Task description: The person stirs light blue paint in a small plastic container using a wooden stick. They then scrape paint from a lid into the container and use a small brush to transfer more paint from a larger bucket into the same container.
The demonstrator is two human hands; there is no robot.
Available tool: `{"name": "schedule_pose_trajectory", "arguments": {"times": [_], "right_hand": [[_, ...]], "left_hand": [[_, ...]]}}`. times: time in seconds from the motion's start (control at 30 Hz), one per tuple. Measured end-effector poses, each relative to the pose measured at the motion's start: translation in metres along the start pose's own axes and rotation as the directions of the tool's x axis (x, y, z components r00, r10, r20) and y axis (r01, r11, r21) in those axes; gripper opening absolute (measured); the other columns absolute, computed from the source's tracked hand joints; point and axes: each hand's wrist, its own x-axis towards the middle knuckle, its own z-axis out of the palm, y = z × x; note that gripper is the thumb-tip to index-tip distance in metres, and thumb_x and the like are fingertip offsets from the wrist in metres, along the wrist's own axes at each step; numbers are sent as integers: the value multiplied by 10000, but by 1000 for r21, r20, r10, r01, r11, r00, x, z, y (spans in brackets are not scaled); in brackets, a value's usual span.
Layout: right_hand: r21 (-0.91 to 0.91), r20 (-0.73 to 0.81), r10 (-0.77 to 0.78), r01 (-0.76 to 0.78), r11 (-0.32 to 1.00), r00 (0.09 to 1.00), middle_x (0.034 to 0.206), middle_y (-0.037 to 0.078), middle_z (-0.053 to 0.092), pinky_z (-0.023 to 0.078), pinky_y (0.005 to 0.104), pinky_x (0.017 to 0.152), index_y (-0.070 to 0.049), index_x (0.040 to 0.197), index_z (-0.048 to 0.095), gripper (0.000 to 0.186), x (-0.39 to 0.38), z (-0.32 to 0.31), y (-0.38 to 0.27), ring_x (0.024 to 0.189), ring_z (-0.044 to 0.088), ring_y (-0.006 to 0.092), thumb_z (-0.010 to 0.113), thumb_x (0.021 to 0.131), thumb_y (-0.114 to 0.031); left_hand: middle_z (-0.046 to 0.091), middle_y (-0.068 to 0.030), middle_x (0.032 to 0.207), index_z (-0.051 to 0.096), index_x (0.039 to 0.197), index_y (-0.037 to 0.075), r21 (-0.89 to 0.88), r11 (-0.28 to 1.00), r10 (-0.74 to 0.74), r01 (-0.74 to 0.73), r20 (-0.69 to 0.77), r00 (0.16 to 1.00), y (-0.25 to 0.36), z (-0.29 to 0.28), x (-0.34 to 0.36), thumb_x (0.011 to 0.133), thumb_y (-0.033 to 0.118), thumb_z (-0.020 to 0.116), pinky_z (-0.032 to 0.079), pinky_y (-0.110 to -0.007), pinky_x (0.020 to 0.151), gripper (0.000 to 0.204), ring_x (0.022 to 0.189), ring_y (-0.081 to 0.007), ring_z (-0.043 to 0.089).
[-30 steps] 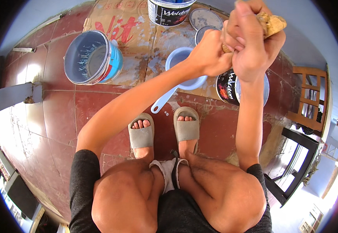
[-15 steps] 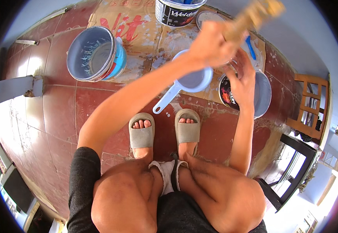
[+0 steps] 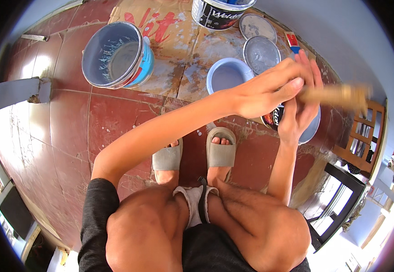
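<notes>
Fingers of the left hand (image 3: 268, 92) grip a blurred brush (image 3: 335, 96), the right hand's (image 3: 299, 113) extended; two lids (image 3: 261, 54) already lie off, near the cardboard's (image 3: 172, 63) right edge.

Dark grey left sleeve (image 3: 98, 211) worn, elbow-length. Ribbed, open-toed, grey-beige sandals (image 3: 221, 156) worn. Black garment (image 3: 219, 254) worn, partly seen; pale cloth (image 3: 194, 206), black strap (image 3: 203, 201) also seen.

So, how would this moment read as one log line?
left hand: at blurred tan tool; right hand: same tool; partly hidden behind: black-labelled bucket
</notes>
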Motion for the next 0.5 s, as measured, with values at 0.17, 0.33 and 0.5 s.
{"name": "schedule_pose_trajectory", "arguments": {"times": [0.17, 0.33, 0.5], "right_hand": [[161, -61, 256, -243, 956, 965, 1123, 215, 641, 497, 382, 933, 65, 1139, 562, 276, -5, -7, 21, 1036, 641, 280, 508, 973, -148], [646, -77, 102, -28, 763, 992, 522, 49, 459, 266, 276, 378, -51, 617, 337, 394, -8, -2, 46, 439, 423, 105, 481, 975, -129], [328, -117, 40, 0, 945, 992, 434, 26, 360, 186, 278, 350, -67, 544, 291, 450, 3, 14, 42, 344, 288, 87, 463, 959, -77]], "left_hand": [[547, -141, 1153, 609, 1129, 26, 713, 693, 281, -107, -130, 951, 10, -52, -34, 929, 178, 570, 408, -402, 945, 253, 1094, -291, 525], [632, -174, 912, 604, 1063, -19, 428, 609, -460, 668, -496, 737, -23, -82, -132, 940, 402, 584, 489, -399, 806, 439, 884, -305, 632], [655, -173, 836, 567, 1039, -69, 237, 524, -802, 818, -186, 568, -42, -56, -163, 1014, 362, 459, 545, -353, 738, 445, 775, -234, 692]]}}
